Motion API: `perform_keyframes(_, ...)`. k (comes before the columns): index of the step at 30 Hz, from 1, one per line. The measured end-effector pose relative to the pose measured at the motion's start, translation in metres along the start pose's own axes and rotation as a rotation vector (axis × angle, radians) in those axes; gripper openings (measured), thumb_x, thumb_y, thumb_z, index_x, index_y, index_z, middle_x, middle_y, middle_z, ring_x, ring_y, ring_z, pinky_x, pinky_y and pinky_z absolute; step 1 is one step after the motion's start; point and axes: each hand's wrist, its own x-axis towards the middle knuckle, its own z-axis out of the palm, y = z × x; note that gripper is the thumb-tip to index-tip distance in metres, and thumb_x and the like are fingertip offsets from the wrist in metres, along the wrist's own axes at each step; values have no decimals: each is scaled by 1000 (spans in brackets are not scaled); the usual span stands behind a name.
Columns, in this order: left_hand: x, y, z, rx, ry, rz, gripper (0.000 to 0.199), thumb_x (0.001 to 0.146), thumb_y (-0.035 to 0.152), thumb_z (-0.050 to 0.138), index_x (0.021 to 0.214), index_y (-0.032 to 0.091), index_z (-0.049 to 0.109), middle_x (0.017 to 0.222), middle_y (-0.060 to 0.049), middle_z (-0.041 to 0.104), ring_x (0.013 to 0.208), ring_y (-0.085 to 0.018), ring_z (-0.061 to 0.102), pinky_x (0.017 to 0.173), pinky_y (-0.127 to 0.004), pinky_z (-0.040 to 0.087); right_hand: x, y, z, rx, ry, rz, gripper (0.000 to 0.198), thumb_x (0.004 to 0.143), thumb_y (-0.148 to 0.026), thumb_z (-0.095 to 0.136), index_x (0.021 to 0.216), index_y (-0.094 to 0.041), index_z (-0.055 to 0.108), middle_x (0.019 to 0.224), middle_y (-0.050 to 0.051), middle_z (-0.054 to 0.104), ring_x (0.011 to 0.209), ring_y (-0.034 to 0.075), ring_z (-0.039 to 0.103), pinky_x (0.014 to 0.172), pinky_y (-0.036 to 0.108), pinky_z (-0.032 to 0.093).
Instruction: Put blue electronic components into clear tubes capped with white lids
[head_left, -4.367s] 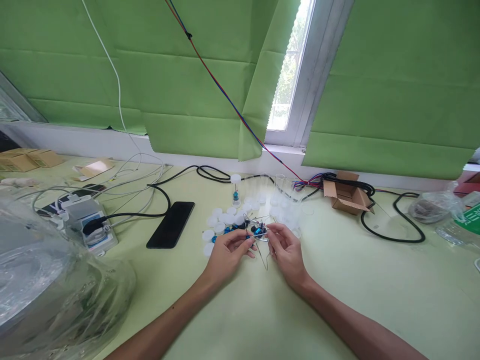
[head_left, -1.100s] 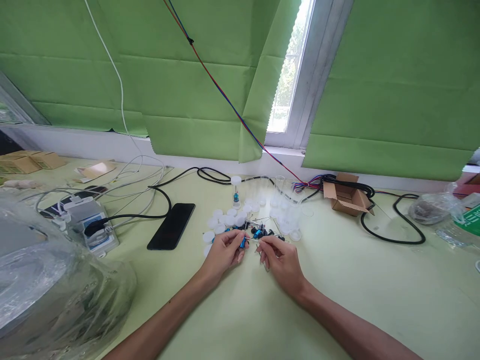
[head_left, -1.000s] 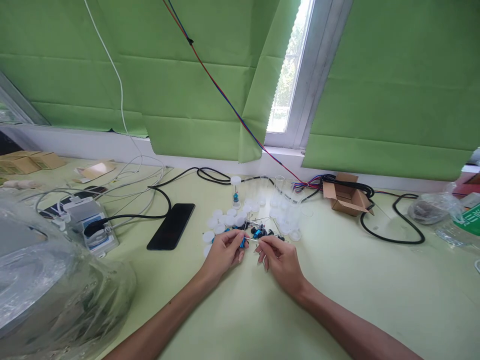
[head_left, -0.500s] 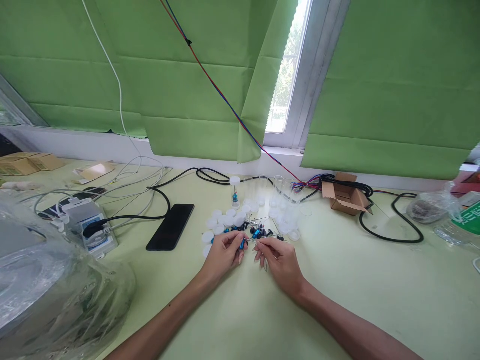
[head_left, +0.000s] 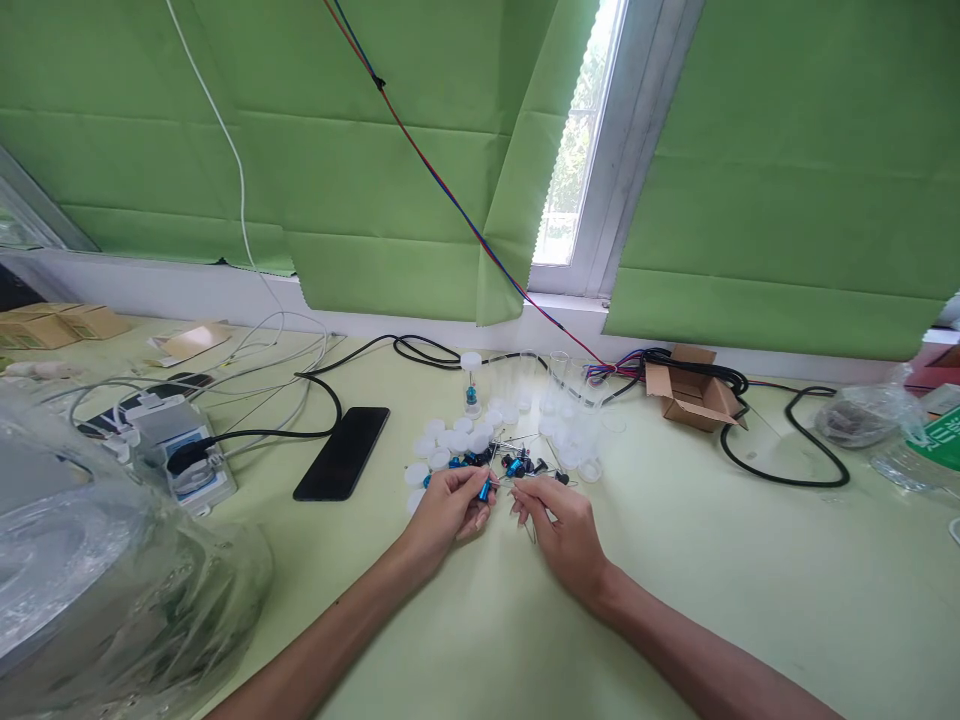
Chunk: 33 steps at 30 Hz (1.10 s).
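Note:
My left hand [head_left: 448,508] pinches a small shiny blue cylindrical part [head_left: 484,491] between thumb and fingers. Facing it, my right hand [head_left: 564,520] has its fingertips closed on a thin metal wire [head_left: 533,533], whose bent end hangs below the fingers. The fingertips are close together, and I cannot tell whether the wire touches the blue part. Just beyond both hands lies a loose pile of blue and black small parts [head_left: 516,466] with thin metal stems. White round caps [head_left: 439,457] lie around the pile. Behind them stands a capped clear tube [head_left: 471,388] with a blue part inside.
Several clear tubes [head_left: 559,378] stand at the back. To the left lie a black phone [head_left: 342,454], a power strip [head_left: 202,475] with cables and a large plastic-wrapped object [head_left: 112,580]. An open cardboard box [head_left: 690,400], black cable and a bottle [head_left: 926,450] are on the right.
Both hands stay almost in place. The blue part in my left hand shows a little more, and the right fingertips have shifted slightly.

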Motion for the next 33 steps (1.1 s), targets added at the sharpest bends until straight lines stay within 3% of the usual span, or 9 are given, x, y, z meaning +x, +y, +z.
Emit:
perform_keyframes(4, 1, 1, -2, 11, -22, -19, 40, 76, 50, 69, 68, 12, 62, 62, 0, 57, 36, -2, 35, 37, -18, 15, 0, 2, 1, -11, 26, -80, 25, 97, -18, 44, 92, -19, 68, 73, 4, 63, 63, 15, 59, 60, 26, 48)
perform_keyframes(17, 2, 3, -5, -21, -43, -75, 38, 78, 48, 69, 78, 10, 64, 62, 0, 59, 33, 0, 33, 38, -19, 12, -2, 4, 1, -82, 41, -225, 34, 93, -3, 40, 106, -19, 68, 82, 6, 68, 70, 15, 62, 62, 25, 52)
perform_keyframes(28, 1, 7, -7, -11, -69, -112, 34, 82, 44, 65, 77, 10, 64, 63, 0, 59, 32, 1, 31, 38, -20, 9, -5, 5, 1, -127, 57, -317, 38, 93, -2, 40, 112, -20, 67, 93, 8, 71, 77, 16, 65, 65, 26, 55)
perform_keyframes(33, 0, 6, -7, -18, -90, -74, 32, 85, 43, 64, 79, 11, 64, 66, 0, 59, 34, 1, 33, 39, -19, 12, -5, 5, 1, -127, 77, -256, 34, 94, -4, 40, 109, -19, 67, 86, 6, 71, 73, 15, 66, 66, 26, 55)
